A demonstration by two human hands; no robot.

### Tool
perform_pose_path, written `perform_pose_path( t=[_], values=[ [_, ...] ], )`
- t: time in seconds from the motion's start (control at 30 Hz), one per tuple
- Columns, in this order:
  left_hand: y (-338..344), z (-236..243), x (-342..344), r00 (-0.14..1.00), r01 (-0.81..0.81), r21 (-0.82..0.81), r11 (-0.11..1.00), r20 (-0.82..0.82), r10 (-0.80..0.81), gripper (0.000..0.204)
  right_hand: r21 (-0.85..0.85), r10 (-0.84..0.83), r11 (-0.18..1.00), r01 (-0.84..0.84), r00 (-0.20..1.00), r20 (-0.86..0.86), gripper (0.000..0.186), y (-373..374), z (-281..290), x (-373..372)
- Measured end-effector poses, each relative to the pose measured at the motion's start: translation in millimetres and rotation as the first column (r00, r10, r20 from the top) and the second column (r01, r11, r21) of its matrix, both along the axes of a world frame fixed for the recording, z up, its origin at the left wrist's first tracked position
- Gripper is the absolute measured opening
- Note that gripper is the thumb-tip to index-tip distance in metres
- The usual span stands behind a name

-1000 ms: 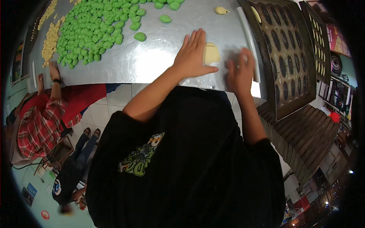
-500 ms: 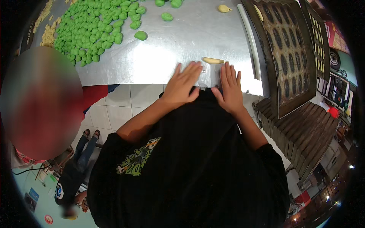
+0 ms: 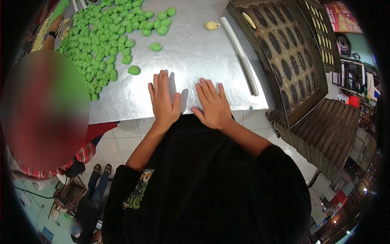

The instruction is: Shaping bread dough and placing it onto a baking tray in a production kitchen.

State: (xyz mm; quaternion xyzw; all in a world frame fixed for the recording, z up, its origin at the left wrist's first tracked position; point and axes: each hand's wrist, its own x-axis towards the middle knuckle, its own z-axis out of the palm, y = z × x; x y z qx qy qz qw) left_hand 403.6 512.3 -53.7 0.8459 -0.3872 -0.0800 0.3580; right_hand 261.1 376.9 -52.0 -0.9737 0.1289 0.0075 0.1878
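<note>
"Print on the black cloth T-shirt (image 3: 211,175), what sort is it?"

"Chunky green-edged lettering with a cartoon figure (image 3: 140,190), turned sideways and partly lost in the folds. At the upper right hangs a pink printed poster (image 3: 343,19), its writing too small to tell."

"And how are the wearer's arms placed?"

"Both forearms run forward to the near edge of the silvery metal desk (image 3: 183,57). The left hand (image 3: 165,99) has its fingers stretched straight ahead, thumb apart. The right hand (image 3: 214,103) is flat too, its fingers fanned and leaning left, thumb pointing toward the left hand. Both are spread wide, a little apart, with shadows falling between them."

"Is anything under the palms?"

"One cannot tell; the hands cover that part."

"Where is the dough?"

"A single rounded green dough ball (image 3: 134,70) lies near the left fingertips, beside a large heap of green dough balls (image 3: 95,49). A pale yellow dough lump (image 3: 211,25) sits farther back, left of a long whitish tube (image 3: 239,55). One slim yellow roll (image 3: 249,20) rests in the dark metal tray with oval hollows (image 3: 284,49)."
</note>
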Motion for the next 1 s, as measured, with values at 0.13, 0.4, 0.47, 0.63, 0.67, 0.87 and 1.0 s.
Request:
perform_pose_path(
  t=[0.13,0.4,0.47,0.63,0.67,0.87,1.0],
  values=[
    [-1,-6,2,1.0,-0.01,-0.019,1.0,-0.017,0.01,0.069,-0.074,-0.15,0.985,0.159,0.982,0.117,0.076,-27,-14,85],
    [-2,-9,2,0.994,-0.081,-0.079,0.994,0.061,0.086,0.072,0.45,-0.151,0.889,0.084,0.982,0.114,0.037,-110,27,55],
    [-7,-7,0,0.993,-0.088,-0.084,0.993,0.072,0.094,0.072,0.142,0.108,0.98,-0.138,0.973,0.205,0.027,-104,23,31],
    [-15,-9,0,0.992,-0.071,-0.078,0.994,0.099,0.078,0.066,0.067,0.161,0.982,-0.179,0.962,0.22,0.02,-101,26,21],
    [-14,-10,1,0.985,-0.086,-0.084,0.993,0.143,0.098,0.061,0.069,0.166,0.98,-0.185,0.96,0.227,0.018,-105,35,21],
    [-43,-4,-17,0.961,-0.204,-0.181,0.962,0.151,0.233,0.051,0.051,-0.105,0.992,0.118,0.513,0.852,0.026,-201,112,-1],
    [-127,19,-37,0.987,-0.069,-0.295,0.953,0.12,0.109,0.05,0.188,-0.351,0.934,0.303,0.697,0.625,0.029,-262,28,-27]
  ],
)
